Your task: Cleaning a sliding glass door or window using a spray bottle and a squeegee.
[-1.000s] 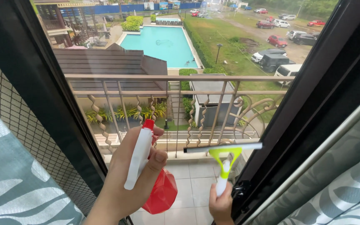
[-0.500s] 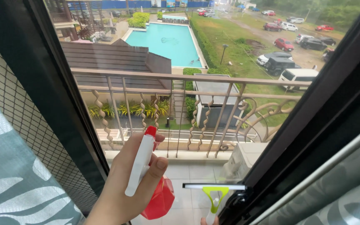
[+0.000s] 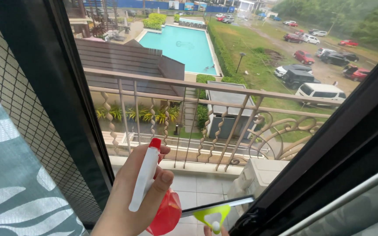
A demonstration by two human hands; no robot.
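step: wiping window glass (image 3: 241, 65) | left hand (image 3: 132, 196) fingers wrapped round spray bottle (image 3: 154, 192) | right hand (image 3: 215, 230) barely seen, grip unclear, at squeegee (image 3: 213, 214) | next likely: lift squeegee for another pass

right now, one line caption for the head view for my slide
Left hand holds a red spray bottle by the window glass, green squeegee beside it.

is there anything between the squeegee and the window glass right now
Nothing visible does. The green squeegee sits low at the bottom of the pane, its blade edge toward the glass, with the right hand barely showing below it. The left hand holds the red spray bottle off to its left, clear of it.
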